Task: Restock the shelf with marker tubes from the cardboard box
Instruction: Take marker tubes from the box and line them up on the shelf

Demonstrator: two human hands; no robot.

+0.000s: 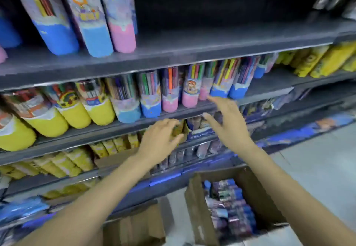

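Observation:
Blue and pink marker tubes (189,89) stand in a row on the middle shelf (134,124), with yellow-based tubes (77,110) to their left. My right hand (229,122) reaches up with fingers spread, its fingertips just below the pink and blue tubes at the shelf's front edge; it holds nothing. My left hand (163,139) hovers lower, fingers loosely curled in front of the packs on the shelf below, holding nothing I can see. An open cardboard box (194,203) on the floor at lower right holds several tubes (231,207) lying on their sides.
The top shelf (173,53) carries three larger tubes (92,20) at left and bare space to the right. Yellow packs (317,60) fill the right end of the middle shelf. Lower shelves hold yellow and blue packs. A second cardboard box (138,224) sits at bottom centre.

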